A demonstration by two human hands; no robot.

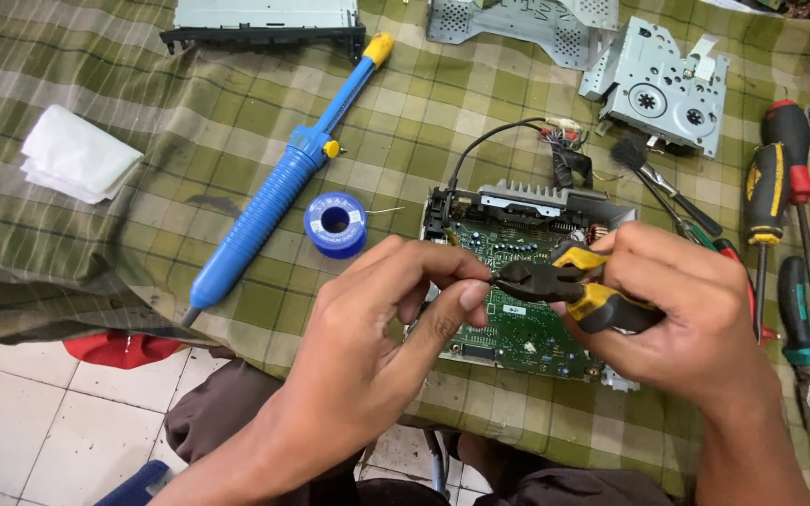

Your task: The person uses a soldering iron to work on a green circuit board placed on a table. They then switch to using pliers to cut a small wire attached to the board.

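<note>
We cannot make out what sits between our left hand's [396, 314] pinched thumb and forefinger; whatever it is stays hidden behind the fingertips, right where they meet the nose of the pliers [564, 286]; our right hand [682, 314] is clenched around the pliers' yellow-and-black handles, which it covers almost wholly, so only the dark head and a stretch of grip show; the jaws look closed, though their very tip is masked by the left thumb. The pliers lie with their long axis nearly level, nose pointing toward our left hand and handles running back into the right palm; they hover just above the green circuit board [517, 281], whose near edge our hands conceal. Left of the board sit a blue solder spool [336, 225] and a long blue desoldering pump [278, 187], angled from lower left to upper right on the checked cloth [142, 84]; screwdrivers [780, 187] lie at the right, partly cut off by the frame.
</note>
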